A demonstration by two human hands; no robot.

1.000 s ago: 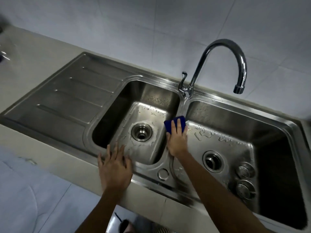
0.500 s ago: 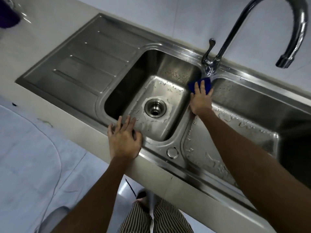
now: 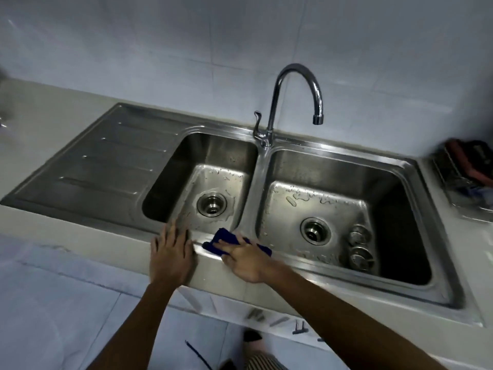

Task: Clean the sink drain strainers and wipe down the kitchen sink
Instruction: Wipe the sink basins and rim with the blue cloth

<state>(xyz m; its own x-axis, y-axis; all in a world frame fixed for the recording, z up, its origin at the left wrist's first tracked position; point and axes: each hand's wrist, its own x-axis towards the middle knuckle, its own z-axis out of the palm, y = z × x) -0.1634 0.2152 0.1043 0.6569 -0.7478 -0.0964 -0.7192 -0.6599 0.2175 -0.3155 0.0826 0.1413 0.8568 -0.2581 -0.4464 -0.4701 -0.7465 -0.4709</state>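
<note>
Your blue cloth (image 3: 234,243) lies on the near rim of the sink (image 3: 346,275), straight out in front of the faucet (image 3: 296,94), where the divider between the 2 basins meets the front edge. Your right hand (image 3: 246,260) presses it flat: the fingers are stretched across the cloth, with nothing pinched or curled round it. Your left hand (image 3: 170,256) rests just beside the cloth, on the faucet's left side. It lies palm down with straight fingers on the same rim, holds nothing, and seems to brace you.

The 2 strainers (image 3: 360,259) lie in the basin to the right of the faucet, just beside that basin's drain (image 3: 315,231). The drain (image 3: 212,206) in the basin to the faucet's left looks open too. Water beads on both basin floors.

You appear to be in the wipe-down step, working the front rim. The next move calls for steady flat pressure and a sweep along the rim that keeps the cloth from bunching — then on to the wet basin floors. Whether the strainers are already clean I cannot tell, and they are not yet back in their drains.
</note>
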